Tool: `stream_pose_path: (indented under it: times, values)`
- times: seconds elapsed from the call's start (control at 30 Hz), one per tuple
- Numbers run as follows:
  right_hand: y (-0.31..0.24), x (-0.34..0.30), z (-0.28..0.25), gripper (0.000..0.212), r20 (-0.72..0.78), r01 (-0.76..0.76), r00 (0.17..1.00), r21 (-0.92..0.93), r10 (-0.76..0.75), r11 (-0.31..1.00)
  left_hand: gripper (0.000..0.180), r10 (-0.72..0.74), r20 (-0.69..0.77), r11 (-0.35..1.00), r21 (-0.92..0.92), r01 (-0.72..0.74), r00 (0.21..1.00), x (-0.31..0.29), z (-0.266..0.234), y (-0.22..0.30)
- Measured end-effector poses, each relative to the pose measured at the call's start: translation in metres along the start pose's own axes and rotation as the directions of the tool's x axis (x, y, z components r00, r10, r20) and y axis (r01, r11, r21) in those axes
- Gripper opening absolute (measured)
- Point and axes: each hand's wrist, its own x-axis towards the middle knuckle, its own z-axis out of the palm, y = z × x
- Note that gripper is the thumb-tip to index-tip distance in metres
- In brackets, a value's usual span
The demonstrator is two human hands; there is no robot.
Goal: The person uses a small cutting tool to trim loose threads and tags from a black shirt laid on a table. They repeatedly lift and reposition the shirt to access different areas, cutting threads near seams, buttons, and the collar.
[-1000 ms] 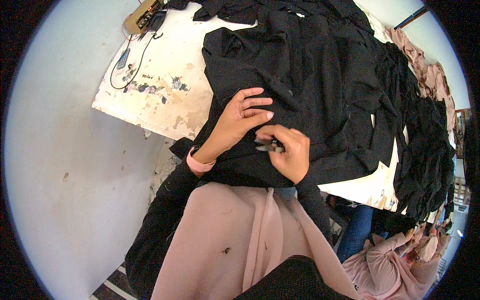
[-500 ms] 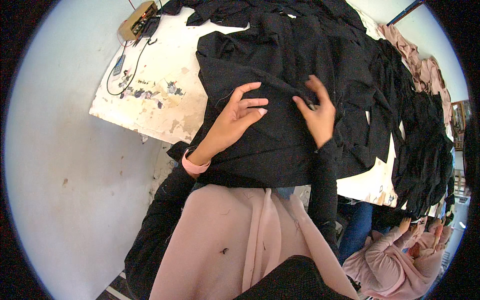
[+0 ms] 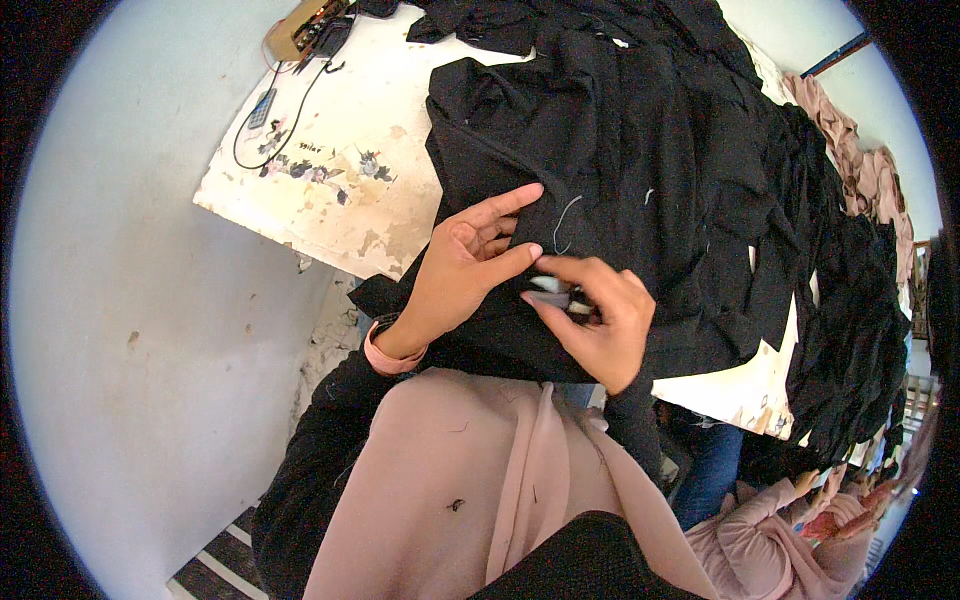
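Note:
Black fabric (image 3: 600, 130) spreads in folds over the table and down to my lap. My left hand (image 3: 465, 260) lies over its near left part, fingers stretched forward and thumb apart from the index finger. Close beside the left thumb tip, my right hand (image 3: 605, 320) grips small thread snips (image 3: 550, 290), with pale metal blades showing between thumb and fingers. Most of the snips are hidden in the hand, which is slightly blurred. A loose white thread (image 3: 565, 225) curls on the cloth just beyond my fingertips.
The worn white table (image 3: 330, 215) shows at the left, carrying a calculator-like keypad (image 3: 262, 108), a cable and a tan box (image 3: 300, 30). More black cloth (image 3: 840, 270) and pink cloth (image 3: 830, 110) lie right. A person in pink (image 3: 755, 535) sits at lower right.
My right hand has come left and nearer, beside the left thumb, and the snips now show in it. The left hand has shifted slightly. The whole view has moved a little.

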Motion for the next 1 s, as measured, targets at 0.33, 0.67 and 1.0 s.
stream_pose_path:
  times: [0.33, 0.67, 1.0]
  values:
    - [0.01, 0.007, -0.004, 0.019, -0.175, -0.063, 0.983, -0.039, 0.055, 0.997, 0.062, 0.01, 0.041, 0.994, -0.108, -0.006, 0.999, -0.005, 0.005, 0.005]
    - [0.004, 0.01, -0.004, 0.015, -0.221, -0.064, 0.975, -0.148, 0.03, 0.987, 0.061, 0.02, 0.057, 0.988, -0.154, -0.011, 0.998, -0.007, 0.007, 0.001]
    - [0.031, 0.017, 0.015, 0.01, -0.144, -0.298, 0.868, 0.612, 0.475, 0.732, 0.064, 0.005, 0.087, 0.949, -0.315, 0.023, 0.996, -0.003, 0.001, -0.006]
